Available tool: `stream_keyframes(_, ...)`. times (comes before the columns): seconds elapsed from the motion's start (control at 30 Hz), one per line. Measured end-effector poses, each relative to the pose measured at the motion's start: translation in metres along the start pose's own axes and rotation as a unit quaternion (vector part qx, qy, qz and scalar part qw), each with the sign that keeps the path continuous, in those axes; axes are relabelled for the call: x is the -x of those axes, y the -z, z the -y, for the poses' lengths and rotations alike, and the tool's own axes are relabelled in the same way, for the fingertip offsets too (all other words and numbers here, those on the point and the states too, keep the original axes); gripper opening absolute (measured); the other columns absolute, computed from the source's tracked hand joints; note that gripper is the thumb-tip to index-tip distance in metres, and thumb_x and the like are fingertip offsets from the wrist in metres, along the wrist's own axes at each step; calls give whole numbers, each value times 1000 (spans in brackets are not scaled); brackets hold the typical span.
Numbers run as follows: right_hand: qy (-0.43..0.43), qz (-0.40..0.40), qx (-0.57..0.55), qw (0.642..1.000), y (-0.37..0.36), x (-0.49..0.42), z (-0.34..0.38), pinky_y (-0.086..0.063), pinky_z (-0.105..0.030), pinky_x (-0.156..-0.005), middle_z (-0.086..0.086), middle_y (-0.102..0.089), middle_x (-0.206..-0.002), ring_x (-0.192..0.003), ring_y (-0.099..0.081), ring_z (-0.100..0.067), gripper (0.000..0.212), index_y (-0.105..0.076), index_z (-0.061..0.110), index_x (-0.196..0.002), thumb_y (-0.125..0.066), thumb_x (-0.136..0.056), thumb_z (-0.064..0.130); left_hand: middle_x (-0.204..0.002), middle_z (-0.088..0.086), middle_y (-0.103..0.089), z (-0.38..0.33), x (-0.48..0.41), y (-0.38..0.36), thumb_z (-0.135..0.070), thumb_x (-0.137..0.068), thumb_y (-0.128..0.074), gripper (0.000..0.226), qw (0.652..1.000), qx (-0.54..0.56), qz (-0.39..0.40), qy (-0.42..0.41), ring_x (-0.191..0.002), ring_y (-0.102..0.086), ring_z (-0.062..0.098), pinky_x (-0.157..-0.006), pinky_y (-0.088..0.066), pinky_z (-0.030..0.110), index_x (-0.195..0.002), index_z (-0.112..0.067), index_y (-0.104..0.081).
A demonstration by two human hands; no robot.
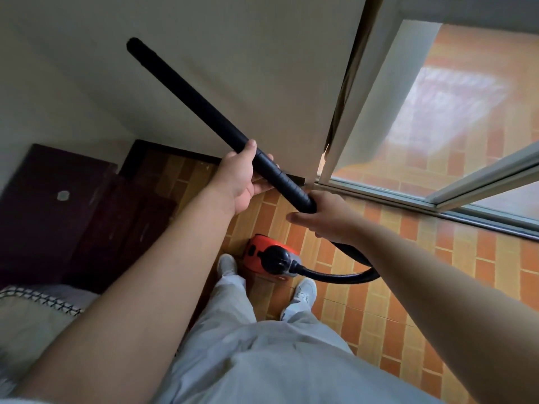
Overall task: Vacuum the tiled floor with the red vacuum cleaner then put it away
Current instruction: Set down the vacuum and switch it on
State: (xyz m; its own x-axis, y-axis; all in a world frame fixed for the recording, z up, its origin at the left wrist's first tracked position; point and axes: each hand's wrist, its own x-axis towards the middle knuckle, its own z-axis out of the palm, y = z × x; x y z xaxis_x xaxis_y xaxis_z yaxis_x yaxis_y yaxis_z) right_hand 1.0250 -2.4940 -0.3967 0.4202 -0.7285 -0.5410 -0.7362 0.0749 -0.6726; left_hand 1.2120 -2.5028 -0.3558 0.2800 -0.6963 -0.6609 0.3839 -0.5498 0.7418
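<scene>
The red vacuum cleaner [272, 259] sits on the orange tiled floor [364, 301] just ahead of my feet. Its black hose [341, 277] curves from the body up to my right hand [326, 215], which grips the handle end. A long black wand [189, 97] rises from there, tilted up and to the left in front of the white wall, with no floor head visible on its tip. My left hand [242, 173] is closed around the wand's lower part, a little above my right hand.
A dark wooden cabinet [64, 211] stands at the left, with bedding [35, 313] below it. A glass door with a metal frame [437, 118] and its sill track [466, 211] lie to the right. A white wall [262, 68] rises straight ahead.
</scene>
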Motion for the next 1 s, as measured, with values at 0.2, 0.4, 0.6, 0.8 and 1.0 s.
stream_keyframes(0.2, -6, -5, -15, 1000, 8, 3, -15, -53, -25, -57, -8, -65, -90, -70, -65, -18, 37, -59, 18, -114, -73, -90, 42, -119, 15, -65, -1, -2, -26, -35, -107, -46, 19, 1000, -13, 7, -2, -110, -67, 30, -91, -58, 53, -115, -18, -49)
stream_keyframes(0.4, -19, -14, -21, 999, 16, 5, -21, -54, -24, -58, -7, -65, -87, -69, -65, -17, 38, -59, 18, -114, -74, -89, 43, -126, 19, -62, -1, -5, -27, -33, -106, -48, 26, 999, -18, 51, 6, -113, -65, 31, -88, -60, 50, -123, -13, -50)
stream_keyframes(0.6, -29, 1, -11, 1000, -5, -10, -5, -46, -14, -53, 0, -68, -88, -69, -68, -9, 37, -58, 22, -117, -71, -91, 46, -129, 18, -61, 19, -11, 5, -30, -106, -49, 32, 994, -3, 94, 48, -113, -66, 30, -70, -62, 37, -130, -10, -48)
stream_keyframes(0.8, -35, 3, 64, 997, -43, -43, 43, -53, -23, -57, -4, -67, -88, -71, -66, -15, 30, -56, 19, -118, -59, -99, 43, -126, 16, -65, 43, -28, 51, -34, -105, -50, 34, 992, 12, 90, 84, -112, -67, 28, -93, -58, 46, -130, -11, -49)
stream_keyframes(1.0, -45, 18, 185, 981, -76, -61, 68, -33, -19, -51, 6, -55, -79, -66, -53, -5, 28, -53, 24, -103, -56, -99, 51, -121, 9, -71, 58, -42, 125, -37, -102, -57, 34, 988, -18, 128, 84, -110, -70, 24, -94, -58, 42, -126, -13, -60)
